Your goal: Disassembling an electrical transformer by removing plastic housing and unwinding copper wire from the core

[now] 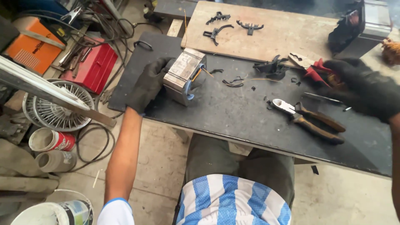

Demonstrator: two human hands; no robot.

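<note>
Gloves, black, on both hands. Left hand (149, 84) wrapped around the left side of a grey metal block (182, 76), a boxy laminated core with a blue curved piece and thin wires at its front face; fingers closed on it, block resting near the left edge of the dark table (233, 114). Right hand (363, 89) at the far right of the table, fingers curled over a red-handled tool (313, 67); grip looks closed on it, but the glove hides the fingertips so exact contact cannot be told. Hands well apart, block in the left only.

Between the hands: cutting pliers (310, 117) with brown handles lying flat, jaws pointing left, just below and left of the right hand. Black plastic scraps (232, 82) and a bigger black broken piece (271, 66) scattered mid-table. Wooden board (275, 35) at the back of the table carries 3 black clips (233, 25).

Floor left of the table: red toolbox (92, 66), orange machine (32, 46), round wire fan guard (58, 109), cables, a red and white can (51, 140). Person's lap with blue and white striped shirt at bottom centre.
</note>
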